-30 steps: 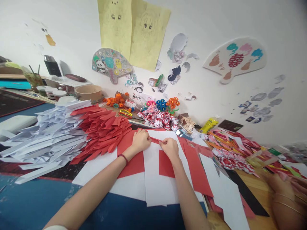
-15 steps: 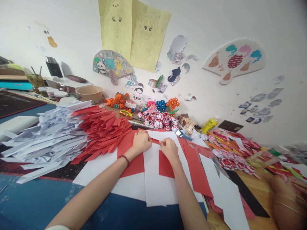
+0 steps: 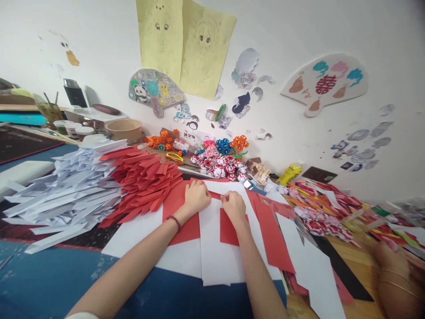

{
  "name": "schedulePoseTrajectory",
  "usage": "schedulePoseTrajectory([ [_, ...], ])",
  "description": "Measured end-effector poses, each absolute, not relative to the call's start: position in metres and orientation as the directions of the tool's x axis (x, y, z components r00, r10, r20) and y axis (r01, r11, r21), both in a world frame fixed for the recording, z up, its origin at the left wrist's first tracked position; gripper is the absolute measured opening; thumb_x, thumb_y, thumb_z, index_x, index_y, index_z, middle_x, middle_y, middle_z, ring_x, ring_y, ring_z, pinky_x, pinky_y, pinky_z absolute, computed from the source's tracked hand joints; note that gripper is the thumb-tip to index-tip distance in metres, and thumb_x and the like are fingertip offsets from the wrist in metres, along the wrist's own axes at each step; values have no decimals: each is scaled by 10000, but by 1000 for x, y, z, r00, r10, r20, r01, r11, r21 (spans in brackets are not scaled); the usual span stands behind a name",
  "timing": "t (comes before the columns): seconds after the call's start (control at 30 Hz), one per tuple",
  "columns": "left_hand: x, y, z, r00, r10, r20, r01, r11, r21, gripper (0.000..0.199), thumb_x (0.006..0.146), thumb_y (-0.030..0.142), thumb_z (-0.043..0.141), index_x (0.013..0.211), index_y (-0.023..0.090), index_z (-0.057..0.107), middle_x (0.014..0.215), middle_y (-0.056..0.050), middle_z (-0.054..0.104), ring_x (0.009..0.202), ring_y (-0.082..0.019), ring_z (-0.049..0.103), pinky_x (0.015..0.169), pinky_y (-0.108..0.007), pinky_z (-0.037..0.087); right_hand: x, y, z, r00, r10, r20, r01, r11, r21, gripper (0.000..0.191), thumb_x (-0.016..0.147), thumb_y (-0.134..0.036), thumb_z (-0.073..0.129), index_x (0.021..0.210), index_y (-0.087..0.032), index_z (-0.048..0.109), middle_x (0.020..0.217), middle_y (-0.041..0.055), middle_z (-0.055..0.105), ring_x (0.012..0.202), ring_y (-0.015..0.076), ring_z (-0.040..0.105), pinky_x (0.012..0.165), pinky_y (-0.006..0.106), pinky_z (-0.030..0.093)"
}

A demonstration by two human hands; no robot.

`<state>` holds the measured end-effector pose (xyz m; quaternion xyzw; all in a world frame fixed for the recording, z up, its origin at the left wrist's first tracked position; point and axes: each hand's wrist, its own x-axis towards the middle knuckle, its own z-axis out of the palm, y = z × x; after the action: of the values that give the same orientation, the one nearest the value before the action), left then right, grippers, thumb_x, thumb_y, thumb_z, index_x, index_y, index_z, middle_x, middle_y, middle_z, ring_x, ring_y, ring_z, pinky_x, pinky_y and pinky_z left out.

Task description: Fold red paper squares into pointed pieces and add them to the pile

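Observation:
A narrow red paper strip runs between my two hands, over white sheets. My left hand is closed on its left end, with the fingers mostly hidden from above. Pinching the right end between thumb and finger is my right hand. Beneath lie a white paper sheet and a small red paper piece, partly covered by my right wrist. A larger red sheet lies under my left hand. To the left are piled folded red strips and folded white strips.
Red-and-white paper balls and paper flowers line the wall. A blue watch-like device lies behind my right hand. A yellow bottle leans farther right. Another person's blurred hand is at the right edge.
My hands stay almost in place with the red strip; my right hand has shifted very slightly left. The other person's hand at the right edge has moved a little.

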<state>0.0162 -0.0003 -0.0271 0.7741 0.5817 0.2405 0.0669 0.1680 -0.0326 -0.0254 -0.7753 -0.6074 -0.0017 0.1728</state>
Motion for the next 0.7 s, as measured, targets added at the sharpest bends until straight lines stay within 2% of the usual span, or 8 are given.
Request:
schedulePoseTrajectory([
  [0.17,14,1,-27,173,934,312,848,-302,435,86,771,228,551,827,188,603,992,-86,618,1007,-265,495,814,-394,363,175,-31,-27,295,930,217,907,-201,-371,118,830,-329,588,800,-216,597,866,28,609,778,170,561,603,262,313],
  [0.3,12,1,-26,292,876,385,775,-452,441,163,769,118,517,821,221,633,930,-51,599,952,-224,487,749,-351,343,179,-29,-30,296,929,222,886,-181,-426,110,798,-312,612,833,-222,560,804,0,578,723,150,536,595,245,313],
  [0.47,12,0,-25,500,737,454,680,-659,322,358,764,47,488,831,298,735,921,-54,574,921,-209,457,750,-360,309,180,-28,-32,275,932,235,890,-155,-429,108,801,-317,597,792,-218,555,773,-3,555,710,151,522,585,246,300],
  [0.6,8,1,-22,599,674,434,649,-725,231,369,748,58,528,883,316,755,916,-66,569,917,-214,445,752,-368,289,181,-29,-32,273,934,230,887,-152,-437,114,797,-322,597,774,-217,559,768,-1,551,714,153,521,585,246,299],
  [0.7,4,2,-21,608,669,428,662,-725,192,353,743,68,538,861,321,755,888,-65,573,912,-221,442,753,-379,270,182,-30,-31,279,935,217,876,-155,-457,116,794,-324,591,763,-218,554,774,-4,555,705,147,518,576,244,295],
])
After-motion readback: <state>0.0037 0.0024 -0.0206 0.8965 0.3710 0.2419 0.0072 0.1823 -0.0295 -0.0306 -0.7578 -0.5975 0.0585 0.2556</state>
